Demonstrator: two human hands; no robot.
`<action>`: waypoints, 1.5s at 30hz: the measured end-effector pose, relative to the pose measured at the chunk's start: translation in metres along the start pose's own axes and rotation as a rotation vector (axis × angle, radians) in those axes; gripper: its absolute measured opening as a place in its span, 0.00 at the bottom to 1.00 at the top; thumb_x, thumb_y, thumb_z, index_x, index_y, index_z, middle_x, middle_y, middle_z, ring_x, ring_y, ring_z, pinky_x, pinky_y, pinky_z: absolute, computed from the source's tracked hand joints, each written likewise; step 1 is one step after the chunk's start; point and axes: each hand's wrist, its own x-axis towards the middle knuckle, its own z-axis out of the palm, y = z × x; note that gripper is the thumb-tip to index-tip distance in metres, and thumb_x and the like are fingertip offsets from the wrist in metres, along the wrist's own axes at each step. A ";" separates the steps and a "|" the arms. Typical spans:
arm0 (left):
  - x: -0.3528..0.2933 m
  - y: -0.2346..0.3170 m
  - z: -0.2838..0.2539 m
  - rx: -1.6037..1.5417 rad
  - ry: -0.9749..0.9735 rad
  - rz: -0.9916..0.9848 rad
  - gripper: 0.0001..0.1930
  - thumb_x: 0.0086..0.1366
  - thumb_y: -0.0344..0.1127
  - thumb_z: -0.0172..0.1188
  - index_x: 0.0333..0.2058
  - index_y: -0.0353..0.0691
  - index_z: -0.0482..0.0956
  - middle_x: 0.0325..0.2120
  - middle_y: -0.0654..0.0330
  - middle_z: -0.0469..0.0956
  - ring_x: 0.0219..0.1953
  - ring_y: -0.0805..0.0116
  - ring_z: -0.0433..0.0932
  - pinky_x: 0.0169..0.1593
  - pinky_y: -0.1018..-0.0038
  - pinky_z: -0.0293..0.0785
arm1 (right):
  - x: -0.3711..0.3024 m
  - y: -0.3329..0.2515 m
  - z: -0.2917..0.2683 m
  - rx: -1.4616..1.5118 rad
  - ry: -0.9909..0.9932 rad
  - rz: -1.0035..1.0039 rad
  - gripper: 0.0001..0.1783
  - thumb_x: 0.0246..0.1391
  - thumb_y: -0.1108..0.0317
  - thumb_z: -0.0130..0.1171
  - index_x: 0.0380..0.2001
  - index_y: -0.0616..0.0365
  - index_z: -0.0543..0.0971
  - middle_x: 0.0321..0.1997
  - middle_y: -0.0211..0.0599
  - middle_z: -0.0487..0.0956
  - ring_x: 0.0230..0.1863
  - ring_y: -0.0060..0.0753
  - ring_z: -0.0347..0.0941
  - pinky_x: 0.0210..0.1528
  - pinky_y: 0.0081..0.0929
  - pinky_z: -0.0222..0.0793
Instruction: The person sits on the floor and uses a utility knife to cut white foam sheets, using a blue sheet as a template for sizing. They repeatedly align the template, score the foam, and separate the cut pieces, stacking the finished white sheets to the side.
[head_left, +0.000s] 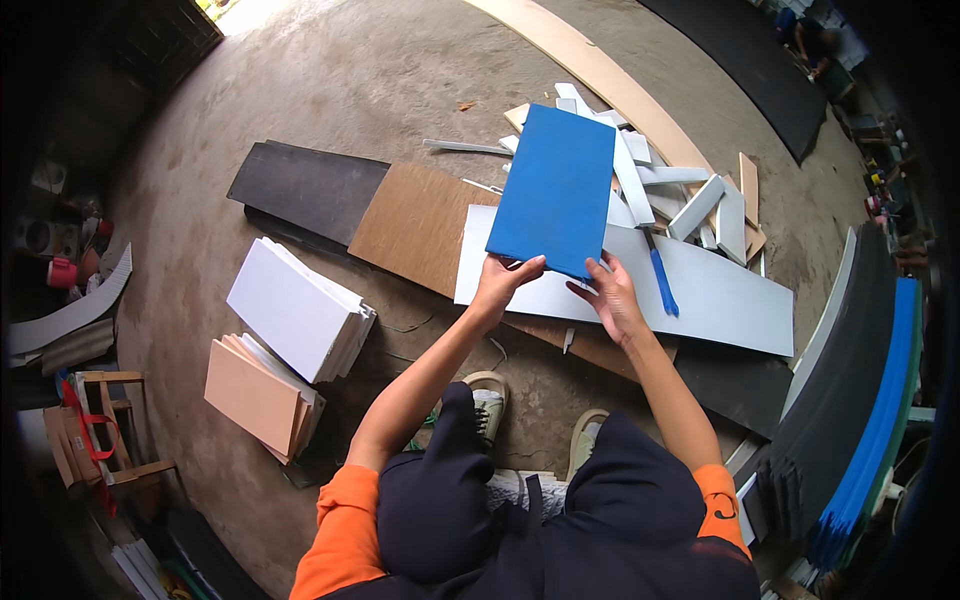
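Note:
A flat blue rectangular sheet [555, 185], foam-like in look, is held up in front of me. My left hand [502, 287] grips its near left corner, thumb along the edge. At the near right corner, my right hand [617, 302] has its thumb and fingers on the sheet. Beneath lies a long white sheet [710, 300], resting on a brown board [410, 215]. A knife with a blue handle [663, 280] lies on the white sheet, just right of my right hand. White offcut strips [695, 205] are heaped beyond it.
At left stand a stack of white sheets [295, 310] and a stack of peach sheets [255, 395]. Dark boards [310, 190] extend under the brown one. Black and blue sheets [875, 400] line the right side. Another person [815, 45] is at the far right.

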 end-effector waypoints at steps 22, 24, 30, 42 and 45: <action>0.003 -0.020 -0.092 0.645 0.318 0.114 0.18 0.52 0.33 0.63 0.42 0.35 0.72 0.33 0.52 0.78 0.37 0.70 0.76 0.41 0.78 0.71 | 0.042 0.006 -0.121 -0.320 0.271 -0.067 0.29 0.44 0.71 0.61 0.50 0.61 0.63 0.41 0.38 0.73 0.42 0.27 0.70 0.47 0.26 0.65; -0.002 -0.031 -0.113 0.891 0.322 0.130 0.19 0.51 0.33 0.63 0.42 0.33 0.72 0.36 0.51 0.76 0.36 0.69 0.76 0.40 0.75 0.73 | 0.050 0.031 -0.122 -0.596 0.267 -0.115 0.31 0.43 0.71 0.61 0.51 0.61 0.63 0.43 0.41 0.71 0.43 0.29 0.70 0.47 0.26 0.65; -0.002 -0.032 -0.125 1.122 0.306 0.213 0.19 0.51 0.33 0.62 0.43 0.35 0.74 0.38 0.50 0.73 0.34 0.63 0.77 0.40 0.72 0.72 | 0.047 0.070 -0.128 -1.229 0.398 -0.134 0.38 0.35 0.66 0.67 0.53 0.58 0.64 0.39 0.39 0.66 0.32 0.30 0.67 0.38 0.27 0.68; -0.002 -0.035 -0.128 1.149 0.205 0.116 0.21 0.50 0.31 0.63 0.45 0.40 0.73 0.39 0.52 0.74 0.33 0.65 0.78 0.38 0.73 0.74 | 0.043 0.067 -0.119 -1.232 0.361 -0.189 0.41 0.33 0.70 0.68 0.54 0.55 0.62 0.39 0.39 0.65 0.32 0.31 0.67 0.38 0.26 0.69; -0.005 -0.038 -0.131 1.165 0.209 0.154 0.21 0.49 0.31 0.63 0.45 0.40 0.74 0.39 0.52 0.74 0.32 0.67 0.78 0.36 0.74 0.75 | 0.042 0.067 -0.117 -1.235 0.346 -0.190 0.40 0.33 0.71 0.68 0.54 0.55 0.62 0.39 0.39 0.65 0.32 0.31 0.68 0.37 0.26 0.69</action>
